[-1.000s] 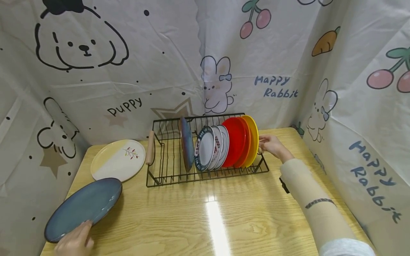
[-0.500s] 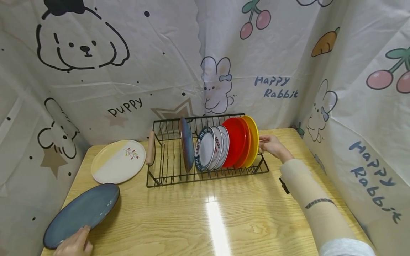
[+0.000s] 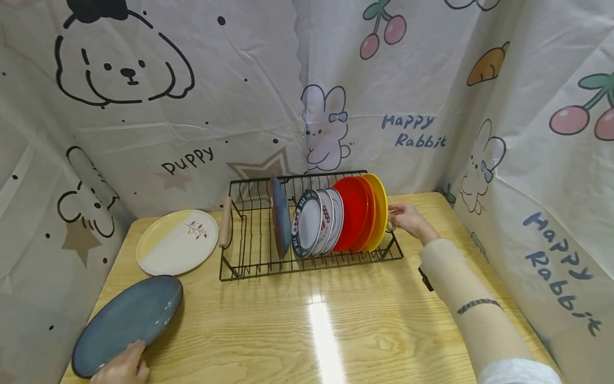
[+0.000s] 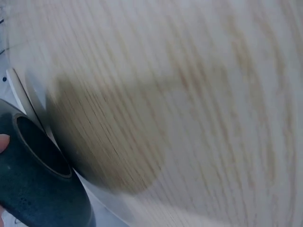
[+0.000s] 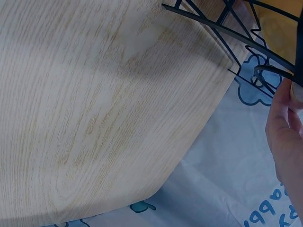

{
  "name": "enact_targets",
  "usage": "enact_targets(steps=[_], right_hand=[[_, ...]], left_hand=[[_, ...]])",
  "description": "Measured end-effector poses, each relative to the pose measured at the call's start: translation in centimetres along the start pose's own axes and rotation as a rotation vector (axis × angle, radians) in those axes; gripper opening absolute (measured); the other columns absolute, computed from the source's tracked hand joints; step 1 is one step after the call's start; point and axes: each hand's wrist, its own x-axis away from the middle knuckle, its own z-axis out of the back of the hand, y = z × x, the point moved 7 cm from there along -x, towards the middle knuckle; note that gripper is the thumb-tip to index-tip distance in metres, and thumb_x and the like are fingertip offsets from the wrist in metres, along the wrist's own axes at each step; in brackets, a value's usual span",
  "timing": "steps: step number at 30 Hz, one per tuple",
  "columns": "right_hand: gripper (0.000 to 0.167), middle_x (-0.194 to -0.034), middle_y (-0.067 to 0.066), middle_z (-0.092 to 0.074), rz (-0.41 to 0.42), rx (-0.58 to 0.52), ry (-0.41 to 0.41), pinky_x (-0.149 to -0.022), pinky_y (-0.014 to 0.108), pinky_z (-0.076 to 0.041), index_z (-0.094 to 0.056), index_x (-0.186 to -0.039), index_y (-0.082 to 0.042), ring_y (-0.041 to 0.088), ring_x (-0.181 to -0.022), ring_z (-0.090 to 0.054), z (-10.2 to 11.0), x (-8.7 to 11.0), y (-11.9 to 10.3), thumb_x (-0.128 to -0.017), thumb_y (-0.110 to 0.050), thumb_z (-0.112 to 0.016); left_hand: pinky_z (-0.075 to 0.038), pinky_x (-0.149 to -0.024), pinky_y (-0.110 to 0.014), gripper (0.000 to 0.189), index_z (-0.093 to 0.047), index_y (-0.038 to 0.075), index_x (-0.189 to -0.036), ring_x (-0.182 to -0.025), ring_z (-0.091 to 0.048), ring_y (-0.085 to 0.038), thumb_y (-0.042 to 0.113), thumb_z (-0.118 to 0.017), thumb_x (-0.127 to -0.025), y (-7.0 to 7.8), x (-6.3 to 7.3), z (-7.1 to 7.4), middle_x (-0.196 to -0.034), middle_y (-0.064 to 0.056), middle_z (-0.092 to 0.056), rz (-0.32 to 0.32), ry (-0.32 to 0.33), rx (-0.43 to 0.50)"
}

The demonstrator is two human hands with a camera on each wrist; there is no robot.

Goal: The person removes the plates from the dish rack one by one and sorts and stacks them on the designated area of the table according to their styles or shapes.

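Note:
A blue-grey oval plate (image 3: 129, 325) is tilted at the lower left, its near edge pinched by my left hand (image 3: 122, 367). In the left wrist view the underside of this plate (image 4: 45, 189) shows its foot ring, with a bit of a finger (image 4: 3, 142) on it. My right hand (image 3: 408, 218) grips the right-end handle of the black wire dish rack (image 3: 249, 272); in the right wrist view, my fingers (image 5: 280, 111) close round that handle. Several plates stand upright in the rack: a blue-purple plate (image 3: 280, 218), patterned white plates (image 3: 307, 224), red plates (image 3: 350, 213) and a yellow plate (image 3: 381, 213).
A cream and yellow plate (image 3: 177, 242) with a twig print lies flat behind the blue-grey plate, left of the rack's wooden handle (image 3: 225, 221). The rack's left slots hold no plates. Printed curtains (image 3: 230, 80) enclose the wooden table (image 3: 268, 330).
My left hand and the blue-grey plate have shifted a little toward me, then slightly right. The right hand and the rack have stayed put.

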Motion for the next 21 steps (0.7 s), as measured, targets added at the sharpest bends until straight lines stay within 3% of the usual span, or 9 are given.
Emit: enact_targets(steps=[3, 4, 11, 21], right_hand=[[0.045, -0.122, 0.031, -0.048, 0.003, -0.004, 0.001, -0.071, 0.027, -0.047, -0.031, -0.136, 0.013, 0.016, -0.081, -0.05, 0.0, 0.0, 0.0, -0.095, 0.0, -0.043], [0.045, -0.122, 0.031, -0.048, 0.004, -0.004, 0.003, -0.071, 0.027, -0.047, -0.031, -0.136, 0.013, 0.016, -0.081, -0.05, 0.0, 0.0, 0.0, -0.095, 0.0, -0.043], [0.045, -0.121, 0.031, -0.048, 0.003, 0.003, 0.009, -0.069, 0.024, -0.047, -0.032, -0.135, 0.013, 0.016, -0.082, -0.05, 0.0, -0.1, 0.1, -0.093, 0.002, -0.043], [0.045, -0.119, 0.03, -0.049, 0.007, -0.012, 0.002, -0.068, 0.022, -0.046, -0.033, -0.135, 0.012, 0.012, -0.077, -0.05, -0.2, -0.1, 0.0, -0.095, -0.002, -0.044]], left_hand=[[-0.048, -0.047, -0.047, 0.025, -0.067, -0.004, -0.085, -0.067, -0.063, -0.035, -0.001, -0.058, -0.061, 0.8, 0.3, 0.3, -0.083, -0.023, -0.066, -0.004, 0.171, 0.015], [-0.048, -0.045, -0.047, 0.025, -0.068, -0.004, -0.083, -0.065, -0.063, -0.034, -0.001, -0.058, -0.06, 1.0, 0.3, 0.3, -0.082, -0.022, -0.066, -0.002, 0.192, 0.02], [-0.049, -0.048, -0.049, 0.019, -0.067, -0.006, -0.086, -0.063, -0.061, -0.037, -0.004, -0.063, -0.067, 2.2, -1.1, -0.9, -0.085, -0.023, -0.065, 0.03, -0.016, 0.048], [-0.048, -0.049, -0.052, 0.017, -0.067, -0.006, -0.085, -0.061, -0.059, -0.038, -0.004, -0.065, -0.068, 3.7, -2.9, -2.2, -0.076, -0.019, -0.062, 0.061, -0.17, 0.055]])
